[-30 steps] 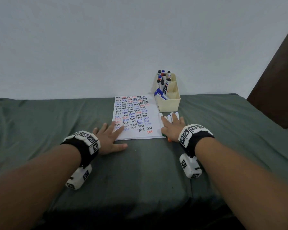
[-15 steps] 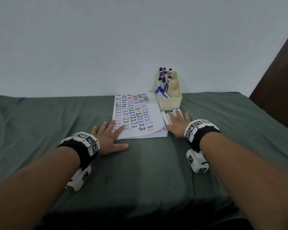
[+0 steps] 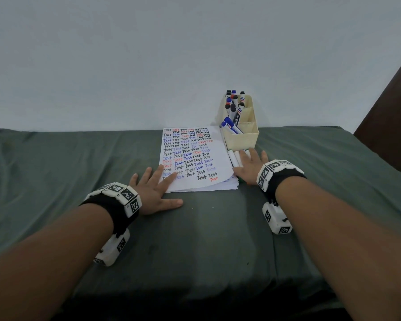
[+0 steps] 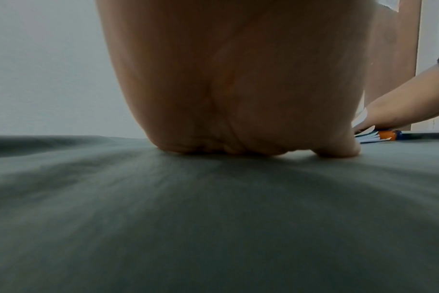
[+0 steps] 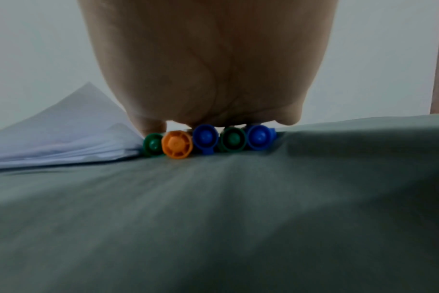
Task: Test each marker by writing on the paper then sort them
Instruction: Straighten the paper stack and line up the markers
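Note:
A white paper [image 3: 195, 156] covered in rows of the word "Test" in black, blue and red lies on the green cloth. My left hand [image 3: 155, 188] lies flat, its fingertips on the paper's near left corner. My right hand [image 3: 250, 166] rests flat, fingers straight, on a row of several white markers [image 3: 234, 158] just right of the paper. In the right wrist view the marker caps [image 5: 206, 141] show end-on under the palm: green, orange, blue, green, blue. A cream divided box [image 3: 242, 133] behind them holds several more markers [image 3: 233, 107].
The green cloth [image 3: 206, 239] covers the whole surface and ends at a pale wall [image 3: 148, 54] just behind the box. A dark brown panel [image 3: 396, 107] stands at the far right. The paper is a thin stack with its right edge lifted [image 5: 70, 126].
My right hand has slid forward over the markers toward the box. The left hand has stayed on the paper's corner. The head view has tilted slightly.

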`<state>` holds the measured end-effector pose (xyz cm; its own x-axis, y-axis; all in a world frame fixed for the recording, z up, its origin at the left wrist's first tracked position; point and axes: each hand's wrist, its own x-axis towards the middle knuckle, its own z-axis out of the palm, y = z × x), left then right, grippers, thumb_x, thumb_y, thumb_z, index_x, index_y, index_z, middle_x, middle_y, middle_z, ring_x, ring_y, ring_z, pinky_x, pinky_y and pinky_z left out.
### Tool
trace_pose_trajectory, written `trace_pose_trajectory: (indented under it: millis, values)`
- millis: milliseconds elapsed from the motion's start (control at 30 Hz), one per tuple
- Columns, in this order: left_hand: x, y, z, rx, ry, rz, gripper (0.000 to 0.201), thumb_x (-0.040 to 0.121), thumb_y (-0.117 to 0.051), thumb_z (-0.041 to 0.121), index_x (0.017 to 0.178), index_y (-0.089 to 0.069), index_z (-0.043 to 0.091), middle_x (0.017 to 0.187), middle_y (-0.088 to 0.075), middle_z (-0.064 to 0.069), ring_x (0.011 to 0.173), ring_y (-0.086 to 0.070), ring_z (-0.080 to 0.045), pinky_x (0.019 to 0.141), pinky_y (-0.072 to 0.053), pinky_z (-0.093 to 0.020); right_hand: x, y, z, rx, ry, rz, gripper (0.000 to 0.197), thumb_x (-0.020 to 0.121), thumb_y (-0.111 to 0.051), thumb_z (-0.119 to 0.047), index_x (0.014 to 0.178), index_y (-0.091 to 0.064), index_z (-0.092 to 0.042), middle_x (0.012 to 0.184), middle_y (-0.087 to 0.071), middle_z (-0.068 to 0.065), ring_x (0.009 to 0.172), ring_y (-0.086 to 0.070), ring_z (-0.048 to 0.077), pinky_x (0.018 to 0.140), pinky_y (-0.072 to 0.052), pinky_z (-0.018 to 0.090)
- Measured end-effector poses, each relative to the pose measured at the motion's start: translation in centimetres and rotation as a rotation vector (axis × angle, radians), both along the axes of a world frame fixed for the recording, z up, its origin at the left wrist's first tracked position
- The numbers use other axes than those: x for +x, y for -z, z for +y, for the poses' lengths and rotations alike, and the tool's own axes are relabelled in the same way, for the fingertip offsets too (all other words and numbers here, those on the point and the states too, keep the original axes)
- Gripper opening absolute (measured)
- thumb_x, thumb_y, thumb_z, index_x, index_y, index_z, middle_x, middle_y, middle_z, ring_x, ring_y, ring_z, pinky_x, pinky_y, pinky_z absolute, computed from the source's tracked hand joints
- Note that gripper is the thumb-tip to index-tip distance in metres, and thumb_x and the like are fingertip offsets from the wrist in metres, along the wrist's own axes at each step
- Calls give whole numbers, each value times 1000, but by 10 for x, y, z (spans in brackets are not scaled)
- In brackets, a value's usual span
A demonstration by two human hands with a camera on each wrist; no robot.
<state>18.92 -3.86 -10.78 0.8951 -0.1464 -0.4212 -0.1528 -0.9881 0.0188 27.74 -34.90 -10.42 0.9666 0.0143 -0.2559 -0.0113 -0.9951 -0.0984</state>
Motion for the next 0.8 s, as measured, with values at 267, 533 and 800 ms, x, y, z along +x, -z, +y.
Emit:
trace_pose_trajectory:
  millis: [267, 533, 800]
  values:
    - [-1, -1, 0, 1, 0, 7, 102, 67, -19, 97, 149, 20, 51, 162, 29, 4, 150, 21, -27, 120, 7, -56, -9, -16, 4, 49, -132, -174, 47, 98, -46, -36, 141, -43, -17, 143, -45, 10, 131, -44, 33, 106, -42, 50]
    - [-2, -3, -1, -4, -5, 11, 107, 59, -15, 99, 149, 19, 51, 162, 29, 5, 150, 21, -26, 121, 7, -55, -6, -11, 4, 6, -206, -132, 49, 107, -35, -26, 152, -35, -6, 156, -38, 17, 142, -38, 36, 115, -33, 49]
    - [0, 1, 1, -17, -7, 0, 112, 53, -12, 102, 148, 18, 53, 162, 29, 6, 150, 21, -26, 120, 7, -55, -7, -13, 10, 11, -146, -52, 55, 106, -30, -22, 159, -18, -13, 167, -14, 1, 154, -11, 25, 118, -20, 64]
